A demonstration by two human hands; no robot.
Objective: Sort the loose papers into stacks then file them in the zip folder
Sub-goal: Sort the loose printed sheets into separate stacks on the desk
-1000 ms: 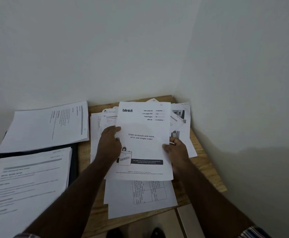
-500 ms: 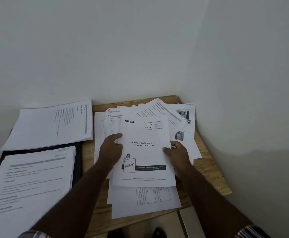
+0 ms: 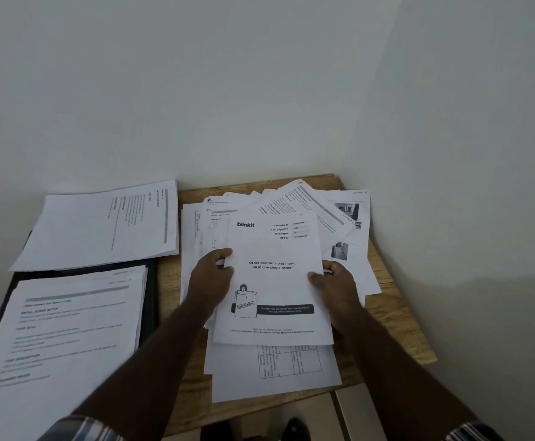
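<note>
A white "blinkit" cover sheet [image 3: 272, 249] tops a small bundle of papers that I hold over the wooden table [image 3: 396, 326]. My left hand [image 3: 210, 275] grips the bundle's left edge and my right hand [image 3: 336, 281] grips its right edge. Beneath it a loose pile of papers [image 3: 333, 211] fans out toward the corner, and a sheet with a printed table [image 3: 288, 364] lies nearest me. On the left, a dark zip folder [image 3: 151, 300] lies under two sorted stacks: a far stack [image 3: 100, 224] and a near stack [image 3: 62, 332].
White walls meet in a corner just behind and to the right of the table. The table's front edge runs near the bottom of the view, with pale floor and dark shoes [image 3: 294, 429] below it.
The bundle in both hands has come down and toward me, uncovering more of the fanned papers at the back. The view has shifted slightly, bringing the left stacks further in.
</note>
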